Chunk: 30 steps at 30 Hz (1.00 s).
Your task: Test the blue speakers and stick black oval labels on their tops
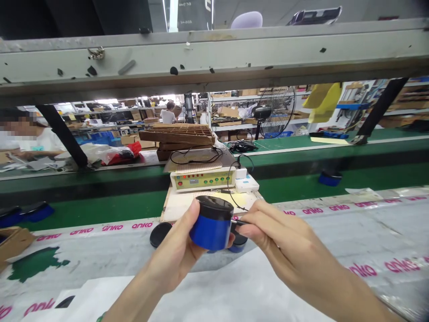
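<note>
My left hand (181,246) is wrapped round a blue cylindrical device (210,231) with a glossy black top, tilted slightly above the bench. My right hand (278,237) pinches a slim black plug (240,222) with a metal tip, held against the device's right side. Whether the tip is inside the device or only touching it, I cannot tell. A thin black cable (239,205) runs down from the test box toward my right fingers. Behind my hands, partly hidden, are a round black piece (160,235) and another blue device (237,243).
The test box (201,180) with lit buttons stands ahead on a board. Beyond the plastic-covered bench (110,241) runs a green belt (100,205) with blue devices (330,178) on it. A shelf beam (214,56) crosses overhead. A co-worker (36,136) sits at far left.
</note>
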Tool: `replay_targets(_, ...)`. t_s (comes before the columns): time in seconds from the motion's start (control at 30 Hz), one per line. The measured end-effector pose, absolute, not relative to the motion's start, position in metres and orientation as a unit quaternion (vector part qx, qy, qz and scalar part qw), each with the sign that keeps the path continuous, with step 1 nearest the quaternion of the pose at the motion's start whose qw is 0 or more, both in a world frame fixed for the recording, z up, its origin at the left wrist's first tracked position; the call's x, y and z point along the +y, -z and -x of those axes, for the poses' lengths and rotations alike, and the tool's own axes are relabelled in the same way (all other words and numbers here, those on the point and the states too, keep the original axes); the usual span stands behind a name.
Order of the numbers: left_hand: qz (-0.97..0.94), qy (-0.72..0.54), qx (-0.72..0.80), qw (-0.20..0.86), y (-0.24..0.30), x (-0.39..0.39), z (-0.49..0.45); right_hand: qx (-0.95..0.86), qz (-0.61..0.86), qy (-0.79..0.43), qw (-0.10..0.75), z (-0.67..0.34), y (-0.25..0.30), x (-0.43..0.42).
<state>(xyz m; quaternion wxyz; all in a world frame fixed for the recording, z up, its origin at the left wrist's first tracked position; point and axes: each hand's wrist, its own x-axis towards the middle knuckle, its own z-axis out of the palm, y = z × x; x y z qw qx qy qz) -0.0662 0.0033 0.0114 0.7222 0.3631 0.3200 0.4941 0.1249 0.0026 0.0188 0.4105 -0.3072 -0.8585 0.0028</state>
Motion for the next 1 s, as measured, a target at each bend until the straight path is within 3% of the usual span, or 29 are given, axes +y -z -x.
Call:
replay_targets(0.23, -0.539, -0.511, 0.347, 0.573, -0.005, 0.0, 0.068, -0.859, 0.323, 0.086, 0.387, -0.125, -0.016, 0.004)
replay_targets(0.4, -0.689, -0.444, 0.41, 0.401, -0.01, -0.005, 0.073, -0.872, 0.328, -0.015, 0.363, -0.123, -0.011, 0.007)
replay_targets(0.47, -0.748, -0.426, 0.439, 0.258, -0.009, -0.006, 0.074, -0.877, 0.32, -0.097, 0.344, -0.123, -0.006, 0.015)
replay_targets(0.6, -0.809, -0.421, 0.387, -0.136, -0.006, -0.007, 0.076, -0.867, 0.274, -0.178, 0.377, -0.12, 0.006, 0.033)
replay_targets(0.67, -0.815, -0.428, 0.309, -0.238, -0.005, -0.007, 0.076, -0.862, 0.263, -0.178, 0.396, -0.119, 0.011, 0.037)
replay_targets(1.0, -0.824, -0.415, 0.204, -0.328, -0.019, -0.009, 0.074, -0.86, 0.241, -0.104, 0.439, -0.118, 0.022, 0.038)
